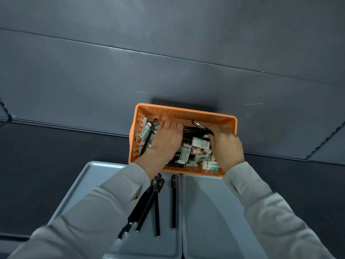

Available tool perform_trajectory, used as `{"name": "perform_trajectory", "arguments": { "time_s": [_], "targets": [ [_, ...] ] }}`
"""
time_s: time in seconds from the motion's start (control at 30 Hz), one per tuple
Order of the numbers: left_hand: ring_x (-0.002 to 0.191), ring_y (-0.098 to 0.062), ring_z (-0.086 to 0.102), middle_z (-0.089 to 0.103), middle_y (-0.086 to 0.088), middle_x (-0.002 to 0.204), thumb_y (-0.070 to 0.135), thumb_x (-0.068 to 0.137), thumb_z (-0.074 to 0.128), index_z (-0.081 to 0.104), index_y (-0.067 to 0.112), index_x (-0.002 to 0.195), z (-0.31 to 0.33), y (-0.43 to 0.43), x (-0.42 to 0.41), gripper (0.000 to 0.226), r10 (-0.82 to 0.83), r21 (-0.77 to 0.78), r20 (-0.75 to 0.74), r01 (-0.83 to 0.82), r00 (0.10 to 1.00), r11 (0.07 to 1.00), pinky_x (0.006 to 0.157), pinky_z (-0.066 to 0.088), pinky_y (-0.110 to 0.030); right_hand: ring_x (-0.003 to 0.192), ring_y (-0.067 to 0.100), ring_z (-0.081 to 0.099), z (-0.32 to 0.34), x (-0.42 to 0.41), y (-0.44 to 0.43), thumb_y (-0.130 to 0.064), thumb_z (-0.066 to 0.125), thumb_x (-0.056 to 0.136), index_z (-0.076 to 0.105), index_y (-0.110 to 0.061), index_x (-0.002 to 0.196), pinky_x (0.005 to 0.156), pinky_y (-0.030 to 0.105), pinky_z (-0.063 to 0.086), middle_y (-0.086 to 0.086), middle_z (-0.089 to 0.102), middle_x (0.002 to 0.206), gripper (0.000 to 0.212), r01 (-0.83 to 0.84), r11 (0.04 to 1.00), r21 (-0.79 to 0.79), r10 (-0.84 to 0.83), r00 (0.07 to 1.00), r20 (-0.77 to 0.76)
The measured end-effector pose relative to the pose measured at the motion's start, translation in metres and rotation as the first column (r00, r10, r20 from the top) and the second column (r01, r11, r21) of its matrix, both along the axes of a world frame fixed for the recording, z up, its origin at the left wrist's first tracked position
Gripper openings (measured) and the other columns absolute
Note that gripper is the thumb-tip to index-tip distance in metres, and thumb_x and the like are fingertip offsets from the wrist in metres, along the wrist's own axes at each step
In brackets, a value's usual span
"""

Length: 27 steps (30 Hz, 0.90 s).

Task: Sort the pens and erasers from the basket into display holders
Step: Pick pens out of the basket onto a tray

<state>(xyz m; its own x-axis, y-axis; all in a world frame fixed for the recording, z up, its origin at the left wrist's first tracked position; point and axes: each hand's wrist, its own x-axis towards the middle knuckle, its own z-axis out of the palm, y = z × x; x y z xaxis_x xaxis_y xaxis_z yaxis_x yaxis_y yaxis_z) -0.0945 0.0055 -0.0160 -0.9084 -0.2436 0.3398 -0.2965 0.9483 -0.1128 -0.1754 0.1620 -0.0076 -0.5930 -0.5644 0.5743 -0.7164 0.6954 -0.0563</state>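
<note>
An orange perforated basket (186,114) sits on the dark floor, filled with boxed erasers (200,143) and black pens (148,138). Both hands reach inside it. My left hand (166,139) lies palm down over the pile at the basket's left, fingers curled into the contents; what it grips is hidden. My right hand (226,144) is at the basket's right side, closed on a black pen (200,126) whose clipped end sticks up toward the far wall. Several black pens (155,202) lie in the left grey tray (89,172). The right grey tray (205,212) holds nothing visible.
The two grey trays sit side by side just in front of the basket. Dark grey floor mats with seams surround everything. My light grey sleeves (280,221) cover parts of both trays.
</note>
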Motion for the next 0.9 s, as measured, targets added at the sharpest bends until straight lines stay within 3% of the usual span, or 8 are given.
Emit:
{"name": "perform_trajectory", "arguments": {
  "time_s": [0.1,0.2,0.33,0.4,0.53,0.7,0.8,0.9],
  "targets": [
    [0.124,-0.032,0.041,0.053,-0.015,0.127,-0.002,0.085,0.047,0.043,0.005,0.126,0.007,-0.006,0.015,0.042,-0.020,-0.055,-0.029,0.018,0.999,0.998,0.111,0.028,-0.042,0.082,0.028,0.067,-0.005,-0.010,-0.006,0.007,0.064,0.080,0.064,-0.015,0.110,0.064,0.035,0.055,0.004,0.065,0.107,0.037,-0.082,0.996,0.045,0.083,0.996,-0.020],
    [0.120,-0.034,0.044,0.050,-0.017,0.129,-0.002,0.084,0.048,0.040,0.003,0.131,0.014,-0.013,0.034,0.048,0.011,-0.147,-0.016,-0.013,1.000,0.989,0.107,0.034,-0.042,0.099,0.031,0.065,-0.007,-0.016,-0.014,0.004,0.065,0.081,0.063,-0.013,0.119,0.075,0.040,0.058,0.005,0.063,0.122,0.042,-0.118,0.986,0.118,0.120,0.993,-0.009],
    [0.108,-0.033,0.055,0.041,-0.019,0.133,-0.009,0.082,0.049,0.035,0.004,0.136,0.015,-0.019,0.060,0.057,0.127,0.010,0.027,-0.127,0.992,0.992,0.087,0.049,-0.037,0.131,0.028,0.039,-0.005,-0.019,-0.027,-0.023,0.058,0.094,0.056,-0.014,0.132,0.103,0.042,0.043,0.002,0.055,0.138,0.039,-0.163,0.944,0.286,0.130,0.983,0.131],
    [0.101,-0.032,0.059,0.045,-0.017,0.125,-0.012,0.082,0.047,0.039,0.005,0.134,0.009,-0.020,0.070,0.055,0.124,0.111,0.058,-0.130,0.991,0.985,0.080,0.050,-0.037,0.130,0.027,0.037,-0.005,-0.020,-0.035,-0.029,0.059,0.094,0.056,-0.014,0.129,0.105,0.038,0.039,0.001,0.057,0.135,0.039,-0.155,0.914,0.375,0.116,0.986,0.123],
    [0.101,-0.032,0.062,0.059,-0.014,0.114,-0.007,0.089,0.048,0.046,0.008,0.128,0.000,-0.023,0.074,0.042,0.069,0.364,0.078,-0.093,0.995,0.927,0.080,0.049,-0.038,0.120,0.027,0.040,-0.007,-0.019,-0.051,-0.014,0.056,0.092,0.063,-0.015,0.120,0.098,0.037,0.043,0.004,0.057,0.126,0.029,-0.103,0.902,0.419,0.093,0.995,0.042],
    [0.106,-0.026,0.058,0.060,-0.009,0.119,0.017,0.097,0.052,0.046,0.015,0.134,0.010,-0.026,0.078,0.037,0.003,0.748,0.055,-0.043,0.998,0.662,0.088,0.050,-0.037,0.116,0.026,0.043,-0.003,-0.020,-0.056,-0.019,0.057,0.094,0.053,-0.013,0.125,0.095,0.038,0.043,0.007,0.050,0.124,0.032,-0.053,0.902,0.428,0.062,0.998,-0.006],
    [0.093,-0.022,0.057,0.060,-0.007,0.114,0.021,0.099,0.049,0.046,0.017,0.133,0.012,-0.027,0.082,0.035,-0.011,0.782,0.048,-0.031,0.999,0.623,0.074,0.045,-0.029,0.114,0.026,0.045,-0.004,-0.016,-0.050,-0.024,0.055,0.095,0.048,-0.012,0.123,0.094,0.038,0.040,0.008,0.059,0.120,0.032,-0.031,0.904,0.427,0.062,0.996,-0.059],
    [0.081,-0.016,0.052,0.058,-0.005,0.104,0.023,0.101,0.045,0.049,0.018,0.127,0.011,-0.030,0.090,0.027,-0.023,0.786,0.023,-0.004,0.999,0.619,0.061,0.039,-0.023,0.111,0.027,0.046,-0.003,-0.014,-0.042,-0.014,0.056,0.089,0.050,-0.012,0.118,0.094,0.038,0.038,0.008,0.064,0.112,0.030,-0.059,0.922,0.382,0.102,0.990,-0.093]
  ]
}}
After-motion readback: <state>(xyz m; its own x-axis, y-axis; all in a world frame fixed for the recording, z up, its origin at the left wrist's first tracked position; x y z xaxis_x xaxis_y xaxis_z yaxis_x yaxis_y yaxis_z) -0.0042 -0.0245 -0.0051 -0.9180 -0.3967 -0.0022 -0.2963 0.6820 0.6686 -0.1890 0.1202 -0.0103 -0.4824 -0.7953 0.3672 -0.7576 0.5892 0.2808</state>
